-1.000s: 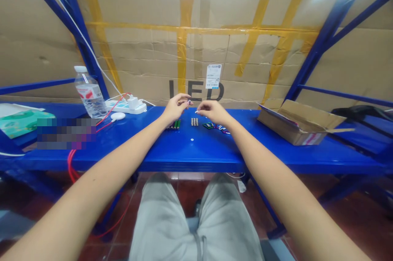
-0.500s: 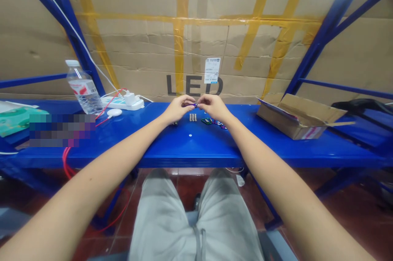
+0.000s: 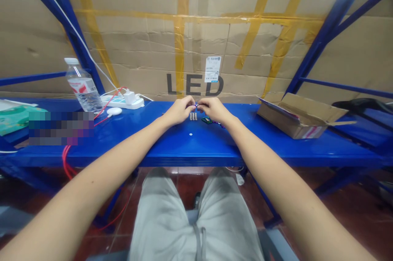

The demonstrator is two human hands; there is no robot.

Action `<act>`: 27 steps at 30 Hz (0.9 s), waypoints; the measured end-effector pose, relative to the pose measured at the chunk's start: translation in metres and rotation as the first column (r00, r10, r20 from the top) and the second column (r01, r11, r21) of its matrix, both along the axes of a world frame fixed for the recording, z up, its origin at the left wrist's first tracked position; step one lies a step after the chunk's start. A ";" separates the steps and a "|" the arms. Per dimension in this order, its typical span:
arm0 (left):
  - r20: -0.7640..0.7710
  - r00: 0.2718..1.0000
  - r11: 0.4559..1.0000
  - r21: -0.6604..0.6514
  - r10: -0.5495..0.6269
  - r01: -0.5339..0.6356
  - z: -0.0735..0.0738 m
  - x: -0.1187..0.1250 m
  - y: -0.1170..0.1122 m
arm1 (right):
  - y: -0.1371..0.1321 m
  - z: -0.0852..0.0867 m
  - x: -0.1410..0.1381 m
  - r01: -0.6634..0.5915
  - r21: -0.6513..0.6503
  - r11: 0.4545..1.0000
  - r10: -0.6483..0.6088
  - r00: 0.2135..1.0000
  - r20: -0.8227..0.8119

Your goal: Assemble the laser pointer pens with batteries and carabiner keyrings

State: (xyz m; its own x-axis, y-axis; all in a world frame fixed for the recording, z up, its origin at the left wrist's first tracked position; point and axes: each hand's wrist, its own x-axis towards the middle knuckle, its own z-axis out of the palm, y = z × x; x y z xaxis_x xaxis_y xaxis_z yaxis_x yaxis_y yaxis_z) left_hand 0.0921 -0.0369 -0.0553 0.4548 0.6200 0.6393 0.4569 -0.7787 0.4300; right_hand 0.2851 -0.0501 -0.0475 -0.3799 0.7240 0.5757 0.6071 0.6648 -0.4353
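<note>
Above the blue table, my left hand (image 3: 181, 109) and my right hand (image 3: 212, 107) meet fingertip to fingertip. Both pinch a small purple carabiner (image 3: 196, 106), mostly hidden by the fingers. Just below the hands, several small round silvery pieces (image 3: 193, 116) stand in tight rows on the table. Coloured carabiners, a green one (image 3: 206, 120) and purple ones (image 3: 220, 124) among them, lie beneath my right hand and are partly covered by it. A small white dot (image 3: 190, 134) lies nearer the table's front edge.
On the blue table (image 3: 190, 148), an open cardboard box (image 3: 294, 117) stands at the right. At the left are a water bottle (image 3: 82, 87), a white power strip (image 3: 123, 101), red cables (image 3: 66, 158) and a green packet (image 3: 18, 119). A large cardboard panel (image 3: 147, 56) closes off the back.
My left hand has turned slightly and shifted a little right, its fingers more curled. Both hands still pinch the purple carabiner. The view has tilted very slightly.
</note>
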 end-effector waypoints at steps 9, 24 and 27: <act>-0.053 0.997 0.996 0.076 -0.048 0.052 0.004 -0.002 -0.006 | -0.002 0.000 0.005 -0.050 0.012 0.999 0.049 0.997 0.064; -0.006 0.998 0.994 0.092 -0.066 0.066 0.006 -0.002 -0.009 | -0.009 0.005 0.003 -0.089 -0.076 0.993 0.085 0.995 -0.052; -0.030 1.000 0.992 0.128 -0.007 0.011 0.004 0.001 -0.003 | -0.008 0.006 0.004 -0.059 -0.051 0.997 0.057 0.997 -0.043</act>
State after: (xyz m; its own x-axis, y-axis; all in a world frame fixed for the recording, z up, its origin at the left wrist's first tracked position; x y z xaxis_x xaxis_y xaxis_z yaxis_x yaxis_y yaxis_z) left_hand 0.0935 -0.0403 -0.0517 0.4799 0.5298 0.6993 0.4604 -0.8306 0.3133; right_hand 0.2888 -0.0583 -0.0419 -0.3987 0.7308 0.5540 0.5487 0.6742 -0.4944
